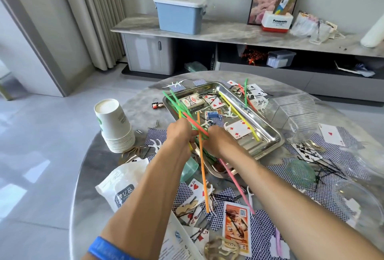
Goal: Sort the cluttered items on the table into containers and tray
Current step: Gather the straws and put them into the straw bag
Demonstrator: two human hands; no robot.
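A bundle of coloured straws (pixel 188 119) is being gripped by the left hand (pixel 179 135) and the right hand (pixel 216 140), fingers curled round it, above the near corner of the metal tray (pixel 268 133). Playing cards (pixel 330 135) are lying scattered across the table (pixel 149 97).

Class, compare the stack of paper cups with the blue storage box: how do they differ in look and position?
The stack of paper cups is white, round and upside down; the blue storage box is rectangular, upright and closed with a white lid. The cups stand on the round table; the box sits on the long shelf behind. Both are containers.
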